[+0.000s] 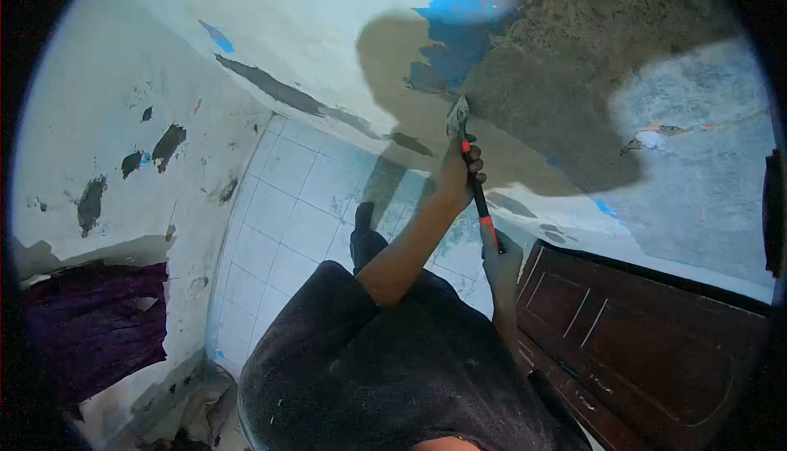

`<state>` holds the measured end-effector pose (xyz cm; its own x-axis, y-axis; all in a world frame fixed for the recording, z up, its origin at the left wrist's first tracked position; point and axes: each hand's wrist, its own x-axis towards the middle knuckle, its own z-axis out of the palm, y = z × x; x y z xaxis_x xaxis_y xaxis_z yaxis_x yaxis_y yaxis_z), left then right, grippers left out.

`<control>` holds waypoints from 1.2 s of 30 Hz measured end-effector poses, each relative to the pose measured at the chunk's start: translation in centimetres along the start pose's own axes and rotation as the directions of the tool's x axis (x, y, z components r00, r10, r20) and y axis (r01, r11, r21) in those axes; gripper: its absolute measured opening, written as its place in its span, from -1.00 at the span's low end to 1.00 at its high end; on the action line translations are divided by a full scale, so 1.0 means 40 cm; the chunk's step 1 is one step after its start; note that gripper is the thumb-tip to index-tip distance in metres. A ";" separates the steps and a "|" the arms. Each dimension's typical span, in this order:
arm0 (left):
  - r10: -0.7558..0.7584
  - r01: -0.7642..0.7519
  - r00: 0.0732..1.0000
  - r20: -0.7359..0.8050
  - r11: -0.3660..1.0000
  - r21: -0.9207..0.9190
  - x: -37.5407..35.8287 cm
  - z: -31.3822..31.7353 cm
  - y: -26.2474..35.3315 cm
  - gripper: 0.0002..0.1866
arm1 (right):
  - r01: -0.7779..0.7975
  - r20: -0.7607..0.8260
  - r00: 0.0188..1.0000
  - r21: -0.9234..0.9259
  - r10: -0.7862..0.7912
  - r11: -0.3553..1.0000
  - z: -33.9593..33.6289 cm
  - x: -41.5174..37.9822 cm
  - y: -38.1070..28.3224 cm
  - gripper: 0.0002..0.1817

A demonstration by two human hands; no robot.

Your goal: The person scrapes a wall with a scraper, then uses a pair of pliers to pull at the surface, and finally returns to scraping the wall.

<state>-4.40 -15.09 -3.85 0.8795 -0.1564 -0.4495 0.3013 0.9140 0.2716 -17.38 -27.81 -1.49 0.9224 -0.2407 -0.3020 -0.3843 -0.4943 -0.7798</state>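
A long tool with a black-and-red handle and a grey metal head is held up against the wall. My left hand is closed round its upper handle, just below the head. Lower down, my right hand grips the handle's end. The head overlaps the lower tip of a blue paint patch, at the border between pale paint and bare grey plaster. The exact shape of the head's working edge is too small to make out.
White floor tiles run along the wall's foot, with my shoe on them. A dark brown panelled wooden piece stands at the right. Purple cloth hangs at the left wall, above a crumpled heap.
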 end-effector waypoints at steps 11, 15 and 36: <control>0.016 -0.016 1.000 0.012 1.000 0.015 0.007 0.003 -0.004 -0.62 | 0.058 -0.052 0.997 0.002 -0.057 0.998 0.006 0.036 0.036 -0.56; 0.061 -0.061 0.998 0.026 0.998 0.019 0.030 0.000 0.007 -0.64 | 0.057 -0.039 0.998 -0.009 -0.058 0.998 0.023 0.067 0.041 -0.58; 0.039 -0.038 0.999 -0.010 0.998 0.046 0.013 0.014 0.022 -0.65 | -0.019 -0.019 1.000 0.075 0.020 0.997 0.042 0.062 0.028 -0.52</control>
<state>-3.48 -14.58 -3.36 0.8868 -0.1170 -0.4472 0.2839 0.9014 0.3271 -15.45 -27.57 -4.05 0.9136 -0.2664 -0.3072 -0.3974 -0.4254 -0.8131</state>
